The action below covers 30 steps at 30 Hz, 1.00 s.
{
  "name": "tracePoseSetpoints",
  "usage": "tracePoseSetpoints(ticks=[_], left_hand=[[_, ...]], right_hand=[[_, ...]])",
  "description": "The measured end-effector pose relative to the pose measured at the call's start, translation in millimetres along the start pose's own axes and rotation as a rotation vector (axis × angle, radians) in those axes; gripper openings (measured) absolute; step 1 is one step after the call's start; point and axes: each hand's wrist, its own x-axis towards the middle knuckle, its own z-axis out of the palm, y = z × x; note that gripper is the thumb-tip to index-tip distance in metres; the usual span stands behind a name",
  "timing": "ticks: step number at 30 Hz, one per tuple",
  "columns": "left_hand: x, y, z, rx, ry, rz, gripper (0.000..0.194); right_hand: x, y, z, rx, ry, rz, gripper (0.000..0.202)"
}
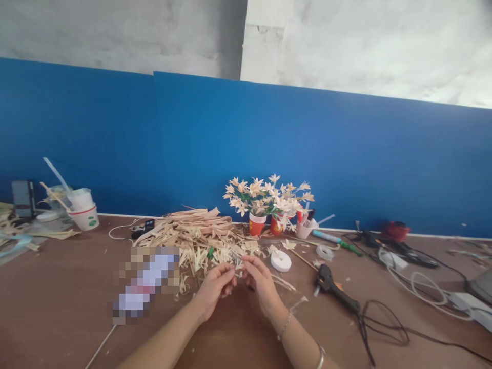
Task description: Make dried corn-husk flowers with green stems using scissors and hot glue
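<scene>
My left hand point(216, 288) and my right hand point(260, 285) are close together above the front middle of the table, fingers pinched. Something small and pale shows between the fingertips, too small to name. Just beyond them spreads a heap of dried husk strips point(196, 230) with cut scraps around it. A white roll of tape point(281, 261) lies to the right of my right hand. Behind, pale star-shaped flowers point(269, 195) on green stems stand in a red paper cup point(257, 224) and a second red cup point(275, 225).
A black glue gun point(334, 289) with its cord lies at right. Cables, a power strip point(474, 310) and a clear tape ring point(325, 252) are on that side. At left are a blurred-out device point(146, 284) and a white cup point(85, 216) with sticks. A blue partition point(246, 133) stands behind.
</scene>
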Motion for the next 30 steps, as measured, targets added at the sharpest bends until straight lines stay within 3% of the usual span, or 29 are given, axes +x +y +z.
tracePoseSetpoints(ticks=[6,10,14,17,20,22,24,27,30], left_hand=[[0.9,-1.0,-0.8,-0.014,-0.024,-0.031,0.026],[0.8,0.2,-0.4,-0.021,-0.019,-0.050,0.029],[1.1,0.6,0.3,-0.034,-0.009,-0.057,0.031],[1.6,0.2,1.2,-0.050,0.003,-0.051,0.031],[2.0,-1.0,1.6,-0.059,0.014,-0.046,0.030],[2.5,-2.2,1.3,-0.054,0.019,-0.044,0.030],[3.0,-3.3,0.6,-0.045,0.022,-0.041,0.030],[3.8,-4.1,-0.3,-0.047,0.025,-0.034,0.029],[4.0,-3.5,-0.3,-0.068,0.025,-0.028,0.029]], right_hand=[[-1.8,-3.2,1.1,-0.093,0.024,-0.032,0.034],[3.8,-15.5,-6.4,-0.284,0.104,-0.164,0.029],[1.9,-57.9,-49.1,-0.818,0.070,-0.239,0.016],[-10.4,-89.5,-101.6,-1.406,0.184,0.037,0.010],[-25.8,-95.5,-149.5,-1.741,0.433,0.209,0.017],[-33.5,-85.1,-170.9,-1.829,0.487,0.316,0.021],[-37.0,-70.9,-183.3,-1.857,0.477,0.323,0.026],[-36.1,-57.1,-191.4,-1.813,0.471,0.288,0.026],[-33.2,-58.2,-194.5,-1.780,0.489,0.281,0.023]])
